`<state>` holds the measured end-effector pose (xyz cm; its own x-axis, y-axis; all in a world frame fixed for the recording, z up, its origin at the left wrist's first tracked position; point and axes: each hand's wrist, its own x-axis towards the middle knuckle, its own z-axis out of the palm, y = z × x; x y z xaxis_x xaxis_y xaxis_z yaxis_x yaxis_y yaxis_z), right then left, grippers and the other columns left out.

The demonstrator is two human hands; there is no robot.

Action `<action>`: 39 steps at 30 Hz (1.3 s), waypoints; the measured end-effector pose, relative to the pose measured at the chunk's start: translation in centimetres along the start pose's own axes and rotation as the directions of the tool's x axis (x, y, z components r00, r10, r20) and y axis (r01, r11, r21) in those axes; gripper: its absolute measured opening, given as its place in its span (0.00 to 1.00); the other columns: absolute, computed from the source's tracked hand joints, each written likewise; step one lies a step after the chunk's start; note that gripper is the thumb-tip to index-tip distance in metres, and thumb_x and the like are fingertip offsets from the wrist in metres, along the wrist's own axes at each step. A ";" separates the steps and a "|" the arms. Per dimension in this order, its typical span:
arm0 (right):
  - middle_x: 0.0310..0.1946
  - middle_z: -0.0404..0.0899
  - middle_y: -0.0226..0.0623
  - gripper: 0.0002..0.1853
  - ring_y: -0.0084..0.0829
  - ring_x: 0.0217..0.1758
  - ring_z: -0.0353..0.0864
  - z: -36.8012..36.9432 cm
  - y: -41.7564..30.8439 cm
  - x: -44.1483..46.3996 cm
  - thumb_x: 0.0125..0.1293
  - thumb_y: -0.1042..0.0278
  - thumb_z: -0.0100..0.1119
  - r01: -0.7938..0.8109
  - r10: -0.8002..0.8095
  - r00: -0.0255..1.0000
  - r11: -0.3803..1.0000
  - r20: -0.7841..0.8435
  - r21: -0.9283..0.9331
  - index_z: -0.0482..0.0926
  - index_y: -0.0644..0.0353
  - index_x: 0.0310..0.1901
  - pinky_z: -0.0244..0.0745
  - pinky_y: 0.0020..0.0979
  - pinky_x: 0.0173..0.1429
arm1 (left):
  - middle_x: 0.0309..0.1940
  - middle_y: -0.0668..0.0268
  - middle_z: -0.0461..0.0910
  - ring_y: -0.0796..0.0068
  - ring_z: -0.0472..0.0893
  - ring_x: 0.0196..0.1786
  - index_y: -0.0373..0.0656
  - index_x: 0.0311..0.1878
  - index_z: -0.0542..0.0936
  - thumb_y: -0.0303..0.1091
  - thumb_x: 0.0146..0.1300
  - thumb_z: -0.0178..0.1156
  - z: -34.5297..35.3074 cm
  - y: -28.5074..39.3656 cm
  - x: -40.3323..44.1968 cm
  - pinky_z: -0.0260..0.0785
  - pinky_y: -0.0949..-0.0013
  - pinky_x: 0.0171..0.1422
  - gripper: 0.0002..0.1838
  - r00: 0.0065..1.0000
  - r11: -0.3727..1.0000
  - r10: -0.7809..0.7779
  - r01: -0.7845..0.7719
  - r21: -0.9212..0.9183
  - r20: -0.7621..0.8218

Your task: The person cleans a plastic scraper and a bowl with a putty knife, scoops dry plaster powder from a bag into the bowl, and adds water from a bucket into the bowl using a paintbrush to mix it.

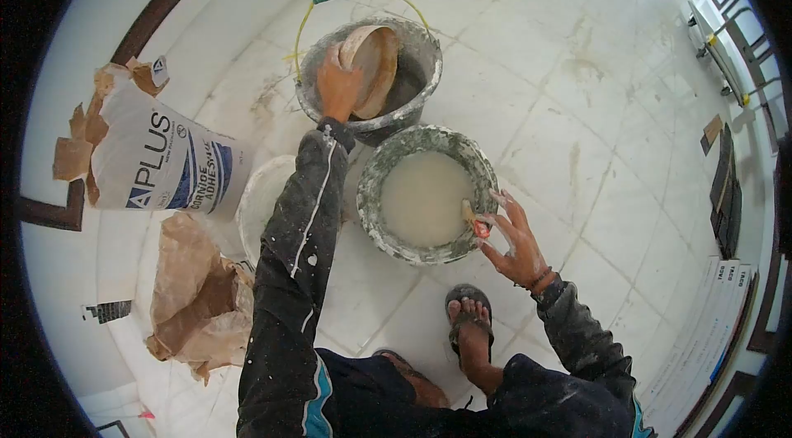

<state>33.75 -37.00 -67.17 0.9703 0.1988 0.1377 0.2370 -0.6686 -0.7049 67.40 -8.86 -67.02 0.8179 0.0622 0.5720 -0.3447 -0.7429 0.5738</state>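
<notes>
My left hand [338, 85] grips the edge of a round, shallow tan bowl [378, 73], tilted on its side in the mouth of a grey-smeared bucket [427, 100]. My right hand [513, 238] is at the right rim of a nearer bucket [373, 228], which holds cloudy, whitish liquid [425, 197]. Its fingers are spread around the red end of a small tool [481, 228] that rests on the rim. The tool's tan part points over the liquid; I cannot make out its kind. White residue coats the fingers.
An opened cornice adhesive bag [177, 159] stands to the left, with a torn brown paper bag [194, 294] below it. A white pail [262, 190] is partly behind my left sleeve. Long boxes [701, 339] lie along the right wall. Smudged tiles [569, 133] cover the floor.
</notes>
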 end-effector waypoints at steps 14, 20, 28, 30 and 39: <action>0.71 0.62 0.57 0.22 0.56 0.76 0.62 -1.2 -1.5 0.6 0.61 0.72 0.70 -0.042 0.050 0.994 0.995 -0.092 0.094 0.79 0.59 0.58 0.60 0.50 0.76 | 0.44 0.47 0.84 0.50 0.85 0.47 0.32 0.54 0.78 0.32 0.54 0.60 4.9 -7.8 0.0 0.76 0.55 0.51 0.23 0.847 0.814 -0.514 0.532 -0.233 0.139; 0.70 0.65 0.58 0.21 0.56 0.75 0.62 -1.7 -0.8 0.0 0.62 0.73 0.69 -0.028 0.033 0.991 0.999 -0.130 0.039 0.79 0.59 0.57 0.60 0.50 0.76 | 0.42 0.56 0.82 0.60 0.84 0.42 0.31 0.49 0.79 0.24 0.61 0.54 3.2 -8.0 0.2 0.79 0.56 0.50 0.14 0.743 0.342 -0.539 0.624 -0.703 0.396; 0.69 0.66 0.55 0.25 0.57 0.73 0.64 -1.9 -0.3 0.0 0.60 0.73 0.69 -0.016 0.026 0.987 0.998 -0.159 0.062 0.77 0.59 0.60 0.61 0.50 0.75 | 0.43 0.58 0.73 0.58 0.80 0.48 0.33 0.48 0.71 0.19 0.60 0.49 -1.8 -2.7 1.0 0.81 0.46 0.56 0.12 0.571 0.046 -0.650 0.688 -0.725 0.501; 0.69 0.66 0.55 0.26 0.57 0.73 0.65 -1.8 -0.6 0.2 0.60 0.72 0.69 -0.010 0.021 0.987 0.997 -0.158 0.071 0.76 0.59 0.60 0.62 0.50 0.74 | 0.42 0.58 0.72 0.56 0.79 0.49 0.32 0.50 0.70 0.19 0.59 0.49 -2.0 -3.4 1.0 0.80 0.44 0.58 0.14 0.579 0.010 -0.632 0.671 -0.742 0.515; 0.68 0.67 0.55 0.25 0.56 0.71 0.67 -0.5 -1.5 0.2 0.62 0.71 0.68 0.029 -0.014 0.990 0.994 -0.140 0.101 0.76 0.59 0.62 0.64 0.49 0.73 | 0.48 0.53 0.75 0.53 0.80 0.50 0.31 0.54 0.71 0.17 0.57 0.48 -3.0 -2.8 -0.2 0.77 0.40 0.63 0.19 0.610 0.015 -0.622 0.636 -0.771 0.491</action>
<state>33.59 -36.37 -65.72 0.9640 0.1063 0.2436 0.2587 -0.5864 -0.7676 66.86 -4.78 -67.02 0.9395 0.1728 -0.2958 0.1599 0.5425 0.8247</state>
